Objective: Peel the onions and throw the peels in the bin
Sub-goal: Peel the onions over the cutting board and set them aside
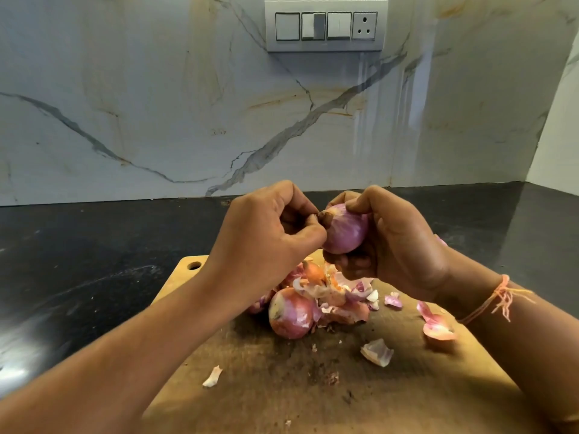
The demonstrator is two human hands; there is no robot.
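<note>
My right hand [398, 236] grips a pale purple onion [344, 230] above the wooden cutting board [282, 386]. My left hand [266, 233] pinches the brown tip of that onion with thumb and fingers. Below the hands lies another onion [291, 314] with its skin partly on, next to a heap of peels [335, 292]. More onions sit half hidden behind my left forearm. Loose peel pieces [376, 352] are scattered over the board. No bin is in view.
The board lies on a dark stone counter [94, 261] against a marble wall [156, 104]. A switch panel with a socket [326, 25] is mounted high on the wall. A white side wall [557, 151] stands at the right.
</note>
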